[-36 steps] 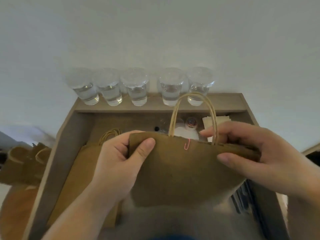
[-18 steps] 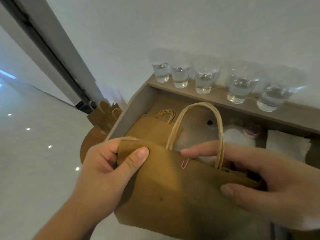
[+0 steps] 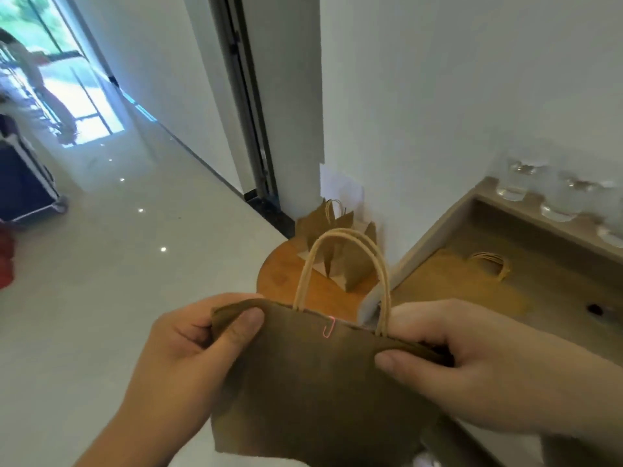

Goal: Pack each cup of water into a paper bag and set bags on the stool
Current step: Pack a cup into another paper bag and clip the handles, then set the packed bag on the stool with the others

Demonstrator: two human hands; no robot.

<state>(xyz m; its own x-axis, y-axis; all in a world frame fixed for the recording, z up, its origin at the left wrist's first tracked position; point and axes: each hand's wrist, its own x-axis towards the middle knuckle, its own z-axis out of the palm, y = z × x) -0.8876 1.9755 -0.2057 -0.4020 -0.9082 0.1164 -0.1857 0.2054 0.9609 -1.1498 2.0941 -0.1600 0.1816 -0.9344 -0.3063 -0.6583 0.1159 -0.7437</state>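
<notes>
I hold a brown paper bag (image 3: 313, 392) in front of me, its top edge closed with a pink paper clip (image 3: 329, 330) and its twine handles standing up. My left hand (image 3: 188, 358) pinches the bag's top left corner. My right hand (image 3: 472, 362) pinches the top right edge. Beyond the bag stands a round wooden stool (image 3: 286, 278) with other paper bags (image 3: 337, 237) on it. Clear cups of water (image 3: 515, 180) line the back ledge of a wooden shelf at the right. The bag's contents are hidden.
A flat stack of paper bags (image 3: 465, 281) lies in the wooden shelf unit (image 3: 435, 227) to the right of the stool. A white wall corner and dark door frame (image 3: 249, 129) rise behind it. Glossy floor (image 3: 118, 264) spreads left, with a dark blue case (image 3: 23, 187) far off.
My view has swung left, from the shelf and cups toward the stool and hallway. Both hands keep pinching the clipped bag, which has moved left along with them.
</notes>
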